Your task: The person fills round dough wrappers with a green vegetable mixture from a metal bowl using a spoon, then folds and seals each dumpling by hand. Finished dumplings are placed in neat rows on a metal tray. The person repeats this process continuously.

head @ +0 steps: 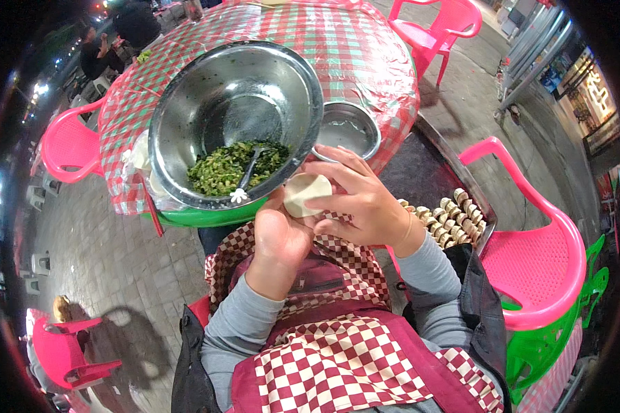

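A round dough wrapper [306, 195] lies on the fingers of my left hand [284, 232], which is turned palm up in front of the large metal bowl. My right hand [364, 199] meets the wrapper from the right, its fingers spread around the edge. No filling shows on the wrapper. The steel bowl [227, 72] tilts toward me, with chopped green filling [214, 170] gathered at its near side. A spoon [248, 168] stands in the filling, its flower-shaped handle end over the rim. Behind my right hand is a smaller metal bowl [375, 126].
A checked plastic cloth covers the round table [361, 62]. On the right, a dark tray [413, 160] carries rows of folded dumplings [452, 222]. Pale rounds in plastic [140, 152] lie left of the bowl. Pink plastic chairs stand right [537, 268] and left [72, 142].
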Available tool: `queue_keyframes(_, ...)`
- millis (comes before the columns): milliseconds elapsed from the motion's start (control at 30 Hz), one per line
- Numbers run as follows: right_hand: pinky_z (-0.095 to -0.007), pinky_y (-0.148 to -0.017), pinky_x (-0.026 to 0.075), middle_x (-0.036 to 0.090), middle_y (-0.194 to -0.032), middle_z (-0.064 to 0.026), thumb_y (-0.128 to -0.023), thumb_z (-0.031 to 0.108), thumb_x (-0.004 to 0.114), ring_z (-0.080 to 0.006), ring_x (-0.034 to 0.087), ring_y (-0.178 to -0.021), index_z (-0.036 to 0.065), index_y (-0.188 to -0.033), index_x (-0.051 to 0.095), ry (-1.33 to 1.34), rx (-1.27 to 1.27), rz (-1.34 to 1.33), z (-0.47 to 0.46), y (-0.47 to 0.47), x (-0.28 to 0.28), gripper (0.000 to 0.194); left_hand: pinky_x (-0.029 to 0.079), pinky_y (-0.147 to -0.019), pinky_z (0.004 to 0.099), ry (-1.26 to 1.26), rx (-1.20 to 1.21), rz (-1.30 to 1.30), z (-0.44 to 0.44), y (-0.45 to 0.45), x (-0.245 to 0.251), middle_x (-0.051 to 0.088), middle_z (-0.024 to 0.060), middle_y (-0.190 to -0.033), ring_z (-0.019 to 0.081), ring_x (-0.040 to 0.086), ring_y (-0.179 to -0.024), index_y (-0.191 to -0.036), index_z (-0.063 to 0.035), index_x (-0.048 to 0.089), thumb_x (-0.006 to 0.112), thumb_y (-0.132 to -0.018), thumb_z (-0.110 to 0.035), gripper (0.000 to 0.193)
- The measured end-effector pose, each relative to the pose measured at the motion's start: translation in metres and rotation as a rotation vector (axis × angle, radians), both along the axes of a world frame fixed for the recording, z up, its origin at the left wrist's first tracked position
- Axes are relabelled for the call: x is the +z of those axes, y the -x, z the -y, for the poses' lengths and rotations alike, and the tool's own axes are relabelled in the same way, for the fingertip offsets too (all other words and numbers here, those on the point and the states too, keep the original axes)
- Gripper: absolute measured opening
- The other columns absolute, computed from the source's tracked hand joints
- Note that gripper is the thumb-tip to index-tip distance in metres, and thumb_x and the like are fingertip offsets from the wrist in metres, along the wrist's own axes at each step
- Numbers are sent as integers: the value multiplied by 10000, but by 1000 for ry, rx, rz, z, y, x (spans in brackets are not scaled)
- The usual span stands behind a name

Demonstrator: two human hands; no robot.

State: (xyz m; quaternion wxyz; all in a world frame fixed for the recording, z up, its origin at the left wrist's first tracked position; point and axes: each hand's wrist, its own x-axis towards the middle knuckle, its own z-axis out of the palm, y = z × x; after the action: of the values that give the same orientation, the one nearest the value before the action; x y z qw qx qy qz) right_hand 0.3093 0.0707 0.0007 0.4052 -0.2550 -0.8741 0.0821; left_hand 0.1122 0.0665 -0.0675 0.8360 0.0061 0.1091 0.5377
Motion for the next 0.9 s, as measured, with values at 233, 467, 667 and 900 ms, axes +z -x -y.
queue_keyframes(233, -436, -942, 482, 634, -1010, -36, -737, 197, 873, -284, 620, -1044, 114, -1088, 756, -132, -151, -61, 3, 63, 16, 379, 550, -1114, 480, -121, 20, -299, 46, 5, 24, 553, 107, -1534, 284, 595, -1380, -1565, -53, 426, 376, -1175, -316, 473)
queue_keyframes(467, -423, -881, 450, 582, -903, -46, -875, 216, 741, -258, 594, -962, 122, -897, 705, -183, -201, -9, -29, 105, 21, 103, 454, -1205, 555, 182, 24, -258, 66, 40, 48, 558, 182, -1539, 364, 559, -1419, -1538, 8, 450, 357, -1172, -317, 497)
queue_keyframes(667, -441, -883, 490, 661, -921, -58, -909, 207, 756, -281, 641, -985, 105, -905, 696, -173, -350, 13, -58, 93, 25, 119, 448, -1208, 575, 144, 174, -144, 82, 68, 56, 622, 253, -1408, 409, 594, -1330, -1406, 64, 541, 444, -1153, -298, 452)
queue_keyframes(900, -432, -772, 573, 719, -875, -155, -925, 125, 759, -358, 704, -837, 5, -960, 739, -85, -404, -52, -62, 69, 32, 126, 484, -1173, 549, -40, 311, -203, 72, 83, 61, 639, 211, -1371, 393, 601, -1325, -1407, 29, 535, 364, -1175, -298, 435)
